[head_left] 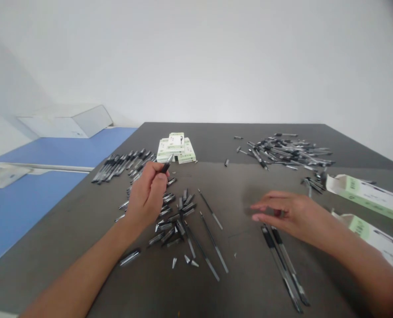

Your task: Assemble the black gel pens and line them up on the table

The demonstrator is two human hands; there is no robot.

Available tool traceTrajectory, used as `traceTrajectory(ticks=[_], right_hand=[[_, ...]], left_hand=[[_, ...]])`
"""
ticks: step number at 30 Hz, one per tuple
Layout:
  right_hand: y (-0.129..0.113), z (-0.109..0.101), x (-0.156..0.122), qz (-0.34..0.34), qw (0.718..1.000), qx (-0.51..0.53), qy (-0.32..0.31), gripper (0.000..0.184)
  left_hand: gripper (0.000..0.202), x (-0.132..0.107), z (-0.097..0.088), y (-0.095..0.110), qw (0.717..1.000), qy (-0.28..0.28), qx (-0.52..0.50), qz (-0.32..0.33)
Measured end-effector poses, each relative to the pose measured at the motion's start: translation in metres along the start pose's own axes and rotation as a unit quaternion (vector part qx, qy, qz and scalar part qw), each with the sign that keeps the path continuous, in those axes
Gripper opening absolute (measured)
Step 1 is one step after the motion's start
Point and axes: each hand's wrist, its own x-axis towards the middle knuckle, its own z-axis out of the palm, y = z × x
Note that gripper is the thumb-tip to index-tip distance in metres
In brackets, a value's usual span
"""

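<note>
Though pen-gripping, left hand (146, 194) inside table edge (60, 199)

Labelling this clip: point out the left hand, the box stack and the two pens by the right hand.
Left hand (145, 198), head view, back of the hand.
Box stack (176, 141), head view, top box.
Two pens (281, 265), head view, barrel of the left pen.

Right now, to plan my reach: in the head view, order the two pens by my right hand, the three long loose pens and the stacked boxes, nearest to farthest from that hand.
1. Pair of pens: just below the right hand, toward the table's near edge.
2. Three long pens: left of the hand, mid-table.
3. Stacked boxes: far left, toward the table's back.
</note>
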Motion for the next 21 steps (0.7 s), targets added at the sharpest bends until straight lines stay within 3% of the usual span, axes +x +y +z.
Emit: traceTrajectory(ticks=[8,15,18,21], right_hand=[[0.008,-0.004,0.001,0.005,0.997,0.005,0.074,0.031],[0.016,0.005,0.002,-0.001,0.992,-0.008,0.129,0.026],[0.004,0.010,0.010,-0.039,0.987,-0.016,0.154,0.021],[-0.028,0.011,0.034,-0.101,0.988,-0.012,0.117,0.020]], left_hand=[[0.031,0.010,-0.002,-0.003,0.999,0.039,-0.008,0.012],[0.028,0.012,0.001,0.000,0.999,0.048,0.016,0.011],[0.028,0.013,0.001,0.000,0.999,0.048,0.015,0.018],[0.028,0.012,0.000,0.001,0.998,0.047,0.012,0.029]])
